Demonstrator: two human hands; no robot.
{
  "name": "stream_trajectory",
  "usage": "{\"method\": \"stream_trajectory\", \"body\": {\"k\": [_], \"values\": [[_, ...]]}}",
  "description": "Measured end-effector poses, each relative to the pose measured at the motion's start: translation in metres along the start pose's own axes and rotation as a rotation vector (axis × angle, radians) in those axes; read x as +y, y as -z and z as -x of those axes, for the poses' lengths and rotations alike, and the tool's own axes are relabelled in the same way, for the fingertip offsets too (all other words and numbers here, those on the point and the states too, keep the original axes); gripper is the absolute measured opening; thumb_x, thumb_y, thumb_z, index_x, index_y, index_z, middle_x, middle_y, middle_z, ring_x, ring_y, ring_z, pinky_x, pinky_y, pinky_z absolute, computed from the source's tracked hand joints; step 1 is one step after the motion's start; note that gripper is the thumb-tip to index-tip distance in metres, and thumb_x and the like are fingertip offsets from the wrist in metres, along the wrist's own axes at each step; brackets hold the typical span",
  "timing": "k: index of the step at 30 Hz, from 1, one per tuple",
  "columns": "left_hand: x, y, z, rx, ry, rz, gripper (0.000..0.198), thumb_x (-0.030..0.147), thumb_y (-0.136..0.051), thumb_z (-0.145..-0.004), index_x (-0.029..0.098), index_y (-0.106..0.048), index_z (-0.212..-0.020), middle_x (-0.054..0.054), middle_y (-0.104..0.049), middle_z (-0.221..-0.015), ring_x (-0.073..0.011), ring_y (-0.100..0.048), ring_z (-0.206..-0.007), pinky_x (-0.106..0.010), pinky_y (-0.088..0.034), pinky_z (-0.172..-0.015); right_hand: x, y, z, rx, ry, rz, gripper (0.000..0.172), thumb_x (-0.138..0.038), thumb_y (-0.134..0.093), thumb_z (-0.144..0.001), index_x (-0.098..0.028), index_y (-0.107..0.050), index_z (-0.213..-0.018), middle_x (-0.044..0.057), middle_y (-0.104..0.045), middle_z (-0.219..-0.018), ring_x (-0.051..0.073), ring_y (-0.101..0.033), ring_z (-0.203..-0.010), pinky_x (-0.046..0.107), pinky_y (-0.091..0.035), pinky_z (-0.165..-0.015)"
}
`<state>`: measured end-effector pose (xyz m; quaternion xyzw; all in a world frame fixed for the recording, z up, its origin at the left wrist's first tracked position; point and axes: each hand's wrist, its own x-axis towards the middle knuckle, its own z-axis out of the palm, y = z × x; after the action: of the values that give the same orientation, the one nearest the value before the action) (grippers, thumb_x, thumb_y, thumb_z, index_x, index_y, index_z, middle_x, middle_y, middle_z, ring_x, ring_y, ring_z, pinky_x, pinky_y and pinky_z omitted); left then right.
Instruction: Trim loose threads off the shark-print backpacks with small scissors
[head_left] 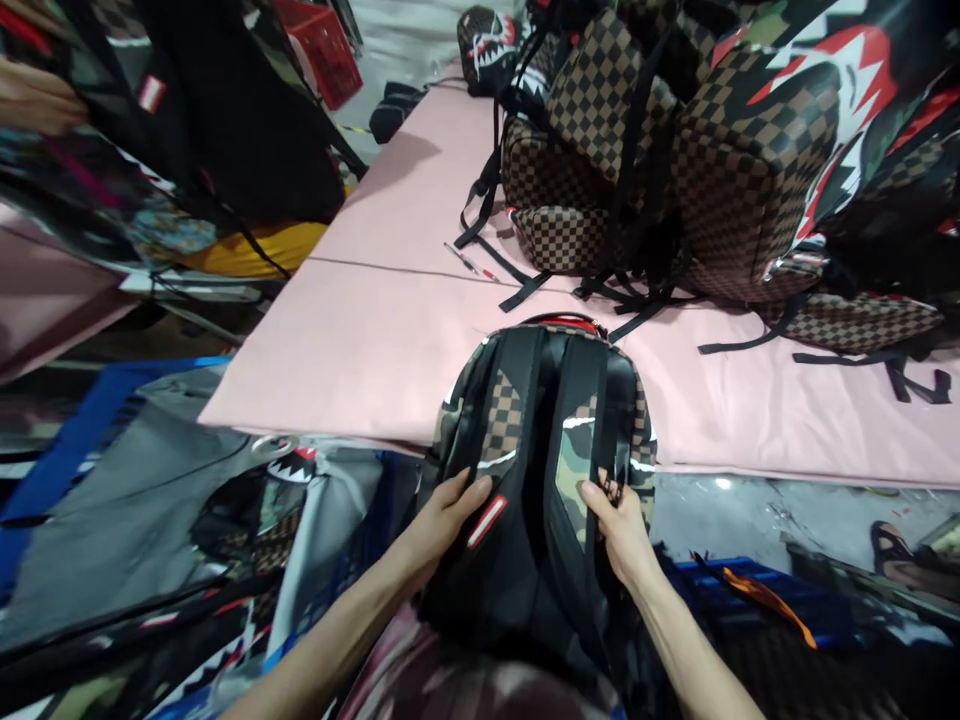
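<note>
1. A backpack (536, 450) lies strap-side up at lower centre of the frame, its top on the pink table (360, 330), its base hanging over the near edge toward the person.
2. The left hand (442, 520) presses flat on the left shoulder strap, fingers spread and released, likely to steady the bag.
3. The right hand (619, 520) curls its fingers around the right strap's edge, gripping it.
4. A heap of checkered backpacks (675, 170) fills the upper right.
5. 2 pens (472, 263) lie mid-table.
</note>
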<state>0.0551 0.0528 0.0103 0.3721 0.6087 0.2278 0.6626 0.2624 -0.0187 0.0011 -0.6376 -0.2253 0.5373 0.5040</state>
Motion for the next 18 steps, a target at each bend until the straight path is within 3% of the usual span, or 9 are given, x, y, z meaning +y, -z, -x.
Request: {"method": "stream_trajectory", "body": {"k": [3,5,10,18], "values": [[-0.025,-0.006,0.017,0.011,0.238,0.131,0.054,0.05,-0.075,-0.055,0.013,-0.065,-0.093,-0.011,-0.069,-0.096,-0.0276,-0.06,-0.101,-0.036,-0.045,-0.088,0.024,0.003,0.016,0.063,-0.158,-0.004,0.038,-0.05,-0.068,-0.067,-0.019,-0.047,-0.064,-0.011,-0.03,-0.046,0.004,-0.026,-0.036,0.017,-0.026,-0.032],[-0.037,-0.004,0.026,-0.007,0.278,0.216,0.054,0.049,-0.076,-0.054,0.014,-0.066,-0.092,-0.009,-0.069,-0.098,-0.0248,-0.06,-0.101,-0.035,-0.044,-0.092,0.039,0.006,0.031,0.081,-0.189,0.027,0.04,-0.051,-0.068,-0.067,-0.019,-0.043,-0.062,-0.011,-0.026,-0.045,0.003,-0.024,-0.036,0.017,-0.025,-0.032],[-0.044,0.006,0.043,-0.211,0.284,0.334,0.052,0.049,-0.075,-0.056,0.011,-0.067,-0.091,-0.011,-0.071,-0.091,-0.024,-0.065,-0.089,-0.036,-0.047,-0.089,0.058,0.011,0.066,0.079,-0.191,0.11,0.04,-0.053,-0.066,-0.067,-0.018,-0.046,-0.064,-0.01,-0.028,-0.047,0.004,-0.025,-0.037,0.018,-0.023,-0.034],[-0.053,0.014,0.048,-0.25,0.181,0.261,0.05,0.05,-0.071,-0.062,0.009,-0.068,-0.09,-0.013,-0.071,-0.092,-0.0244,-0.066,-0.087,-0.035,-0.049,-0.086,0.059,0.012,0.083,0.119,-0.192,0.073,0.043,-0.056,-0.068,-0.062,-0.018,-0.05,-0.068,-0.011,-0.027,-0.047,0.003,-0.023,-0.038,0.018,-0.019,-0.034]]}}
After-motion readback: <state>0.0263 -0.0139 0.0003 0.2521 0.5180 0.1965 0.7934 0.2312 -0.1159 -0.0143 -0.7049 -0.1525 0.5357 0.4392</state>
